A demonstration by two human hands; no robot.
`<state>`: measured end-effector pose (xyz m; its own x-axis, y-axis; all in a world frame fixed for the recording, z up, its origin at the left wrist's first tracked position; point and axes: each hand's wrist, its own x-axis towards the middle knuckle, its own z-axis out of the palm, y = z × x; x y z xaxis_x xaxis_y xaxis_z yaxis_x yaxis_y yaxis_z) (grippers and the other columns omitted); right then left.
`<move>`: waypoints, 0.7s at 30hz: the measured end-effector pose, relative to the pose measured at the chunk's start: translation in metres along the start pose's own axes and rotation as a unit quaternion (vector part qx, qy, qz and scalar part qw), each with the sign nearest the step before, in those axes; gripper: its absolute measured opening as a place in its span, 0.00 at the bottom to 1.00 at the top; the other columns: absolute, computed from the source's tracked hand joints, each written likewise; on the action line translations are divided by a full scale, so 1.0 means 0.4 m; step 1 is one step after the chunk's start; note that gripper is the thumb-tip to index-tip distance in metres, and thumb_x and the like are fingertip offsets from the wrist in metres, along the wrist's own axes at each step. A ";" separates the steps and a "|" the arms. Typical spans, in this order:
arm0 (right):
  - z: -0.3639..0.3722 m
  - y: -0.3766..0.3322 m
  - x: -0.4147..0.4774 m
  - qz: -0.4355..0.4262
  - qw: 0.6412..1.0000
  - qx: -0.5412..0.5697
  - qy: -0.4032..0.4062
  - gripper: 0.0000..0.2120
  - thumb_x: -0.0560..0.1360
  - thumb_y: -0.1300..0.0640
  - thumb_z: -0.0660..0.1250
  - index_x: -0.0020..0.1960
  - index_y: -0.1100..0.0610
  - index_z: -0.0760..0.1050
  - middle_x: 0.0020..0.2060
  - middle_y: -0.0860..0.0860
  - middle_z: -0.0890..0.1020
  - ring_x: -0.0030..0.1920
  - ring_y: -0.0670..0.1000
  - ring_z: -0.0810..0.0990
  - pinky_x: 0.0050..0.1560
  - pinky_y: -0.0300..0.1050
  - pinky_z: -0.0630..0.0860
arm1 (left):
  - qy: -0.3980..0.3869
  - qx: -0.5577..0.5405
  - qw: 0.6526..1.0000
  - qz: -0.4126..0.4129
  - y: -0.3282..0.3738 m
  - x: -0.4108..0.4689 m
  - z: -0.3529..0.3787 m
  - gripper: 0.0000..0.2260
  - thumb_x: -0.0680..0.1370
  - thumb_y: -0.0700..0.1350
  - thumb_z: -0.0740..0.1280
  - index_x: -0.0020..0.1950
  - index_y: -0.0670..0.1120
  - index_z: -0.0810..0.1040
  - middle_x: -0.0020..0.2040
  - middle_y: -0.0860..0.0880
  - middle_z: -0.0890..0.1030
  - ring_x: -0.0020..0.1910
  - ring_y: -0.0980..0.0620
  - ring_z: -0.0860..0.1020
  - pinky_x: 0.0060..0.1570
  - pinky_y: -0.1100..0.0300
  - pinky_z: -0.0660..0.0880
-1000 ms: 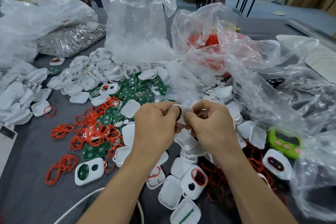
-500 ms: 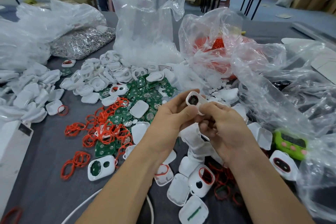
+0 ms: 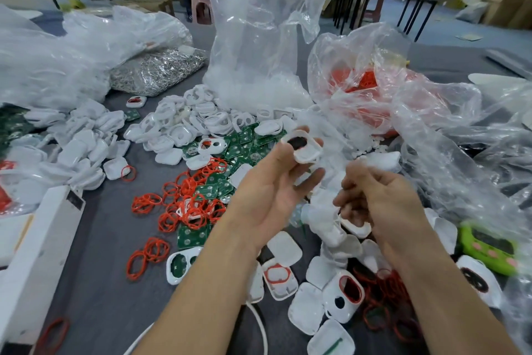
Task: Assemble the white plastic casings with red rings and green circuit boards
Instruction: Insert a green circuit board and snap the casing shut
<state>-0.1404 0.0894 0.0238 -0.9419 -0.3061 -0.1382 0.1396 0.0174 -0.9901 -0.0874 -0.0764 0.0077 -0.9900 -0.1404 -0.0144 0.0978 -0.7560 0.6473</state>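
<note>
My left hand [image 3: 273, 184] is raised over the middle of the table and pinches a white casing [image 3: 302, 148] with a dark oval opening between thumb and fingertips. My right hand [image 3: 377, 202] hovers just to the right, apart from that casing. It is blurred, its fingers are loosely curled, and I see nothing in them. Loose red rings [image 3: 184, 202] lie in a heap on the grey table, left of my hands. Green circuit boards [image 3: 243, 148] are spread behind them. Below my hands lie several white casings, one with a red ring fitted [image 3: 347, 292].
Behind the piles stand a clear bag of white parts [image 3: 259, 52], a bag of red rings [image 3: 368, 81] and a bag of silver parts [image 3: 158, 69]. A green timer [image 3: 489, 251] sits at the right. A white box [image 3: 37, 239] lies at the left. A person sits far behind.
Both hands held the casing together a second ago. My right hand has let go and dropped away to the right, while my left hand lifted the casing and turned its opening towards me.
</note>
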 end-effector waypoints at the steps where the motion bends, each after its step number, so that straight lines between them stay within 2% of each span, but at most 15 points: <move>1: 0.008 0.004 0.005 -0.021 0.999 -0.032 -0.008 0.14 0.76 0.49 0.74 0.35 0.55 0.81 0.32 0.60 0.83 0.26 0.53 0.77 0.24 0.42 0.71 | 0.001 -0.006 1.000 0.009 0.018 -0.002 -0.010 0.17 0.79 0.49 0.64 0.66 0.45 0.80 0.59 0.45 0.84 0.52 0.51 0.82 0.57 0.53 0.80; 3: 0.043 0.010 0.022 -0.068 0.988 -0.138 -0.022 0.12 0.78 0.58 0.73 0.36 0.52 0.82 0.31 0.55 0.84 0.28 0.51 0.78 0.29 0.43 0.73 | 0.009 -0.019 0.999 0.039 0.060 -0.008 -0.039 0.15 0.81 0.49 0.63 0.63 0.44 0.82 0.58 0.45 0.85 0.54 0.50 0.83 0.58 0.52 0.80; 5: 0.088 0.012 0.045 -0.106 0.960 -0.257 -0.035 0.10 0.76 0.59 0.74 0.38 0.49 0.84 0.31 0.47 0.85 0.30 0.44 0.80 0.33 0.36 0.75 | 0.022 -0.047 0.996 0.070 0.098 -0.017 -0.066 0.15 0.81 0.49 0.63 0.64 0.44 0.81 0.57 0.45 0.85 0.55 0.50 0.83 0.57 0.52 0.80; 7: 0.141 0.004 0.068 -0.117 0.924 -0.354 -0.086 0.08 0.75 0.60 0.74 0.43 0.47 0.85 0.36 0.42 0.86 0.35 0.37 0.81 0.38 0.30 0.74 | 0.040 -0.068 0.993 0.093 0.126 -0.024 -0.091 0.17 0.81 0.50 0.62 0.66 0.46 0.79 0.57 0.47 0.85 0.55 0.51 0.83 0.56 0.53 0.81; 9: 0.183 -0.006 0.085 -0.114 0.869 -0.456 -0.155 0.09 0.74 0.62 0.73 0.49 0.49 0.86 0.42 0.44 0.86 0.41 0.41 0.82 0.42 0.31 0.73 | 0.054 -0.085 0.990 0.100 0.139 -0.028 -0.105 0.18 0.80 0.51 0.62 0.68 0.48 0.77 0.57 0.48 0.85 0.55 0.52 0.82 0.58 0.54 0.80; 11: 0.212 -0.016 0.097 -0.135 0.814 -0.531 -0.194 0.09 0.72 0.64 0.72 0.49 0.52 0.85 0.43 0.49 0.86 0.43 0.49 0.83 0.43 0.38 0.76 | 0.064 -0.096 0.989 0.097 0.138 -0.027 -0.109 0.19 0.79 0.52 0.63 0.69 0.48 0.77 0.58 0.48 0.85 0.55 0.52 0.82 0.58 0.54 0.80; 12: 0.218 -0.019 0.101 -0.145 0.793 -0.556 -0.201 0.08 0.72 0.63 0.72 0.48 0.53 0.84 0.42 0.49 0.85 0.44 0.50 0.82 0.44 0.40 0.77 | 0.069 -0.099 0.988 0.093 0.135 -0.026 -0.110 0.20 0.79 0.52 0.63 0.69 0.48 0.77 0.58 0.48 0.85 0.55 0.52 0.83 0.58 0.54 0.80; 14: 0.214 -0.022 0.102 -0.150 0.769 -0.589 -0.198 0.05 0.73 0.61 0.72 0.44 0.51 0.82 0.42 0.48 0.85 0.43 0.49 0.81 0.42 0.40 0.75 | 0.075 -0.106 0.988 0.089 0.127 -0.023 -0.112 0.19 0.78 0.52 0.64 0.68 0.48 0.79 0.57 0.48 0.85 0.53 0.52 0.83 0.56 0.54 0.81; 16: 0.197 -0.018 0.098 -0.143 0.759 -0.609 -0.182 0.04 0.75 0.57 0.72 0.43 0.49 0.82 0.43 0.47 0.84 0.44 0.49 0.81 0.42 0.40 0.74 | 0.074 -0.114 0.987 0.087 0.120 -0.019 -0.114 0.18 0.78 0.52 0.65 0.65 0.47 0.81 0.57 0.47 0.85 0.51 0.51 0.84 0.54 0.54 0.81; 19: 0.172 -0.014 0.081 -0.144 0.755 -0.627 -0.123 0.04 0.76 0.55 0.71 0.48 0.48 0.83 0.47 0.48 0.85 0.49 0.52 0.82 0.50 0.45 0.79 | 0.073 -0.115 0.987 0.082 0.114 -0.014 -0.112 0.16 0.78 0.51 0.66 0.62 0.46 0.84 0.57 0.46 0.85 0.52 0.50 0.83 0.55 0.53 0.81; 21: 0.156 -0.010 0.072 -0.146 0.724 -0.670 -0.077 0.07 0.74 0.57 0.72 0.51 0.47 0.83 0.47 0.47 0.85 0.49 0.53 0.82 0.49 0.44 0.74 | 0.065 -0.111 0.989 0.076 0.108 -0.013 -0.108 0.16 0.78 0.51 0.66 0.62 0.46 0.83 0.56 0.46 0.85 0.52 0.50 0.83 0.55 0.54 0.81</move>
<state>-0.1490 0.0210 0.0254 -0.8123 -0.5830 -0.0160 -0.5766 0.8070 -0.1273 -0.0736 -0.1360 0.0031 -0.9420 -0.3337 -0.0370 0.2791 -0.8397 0.4658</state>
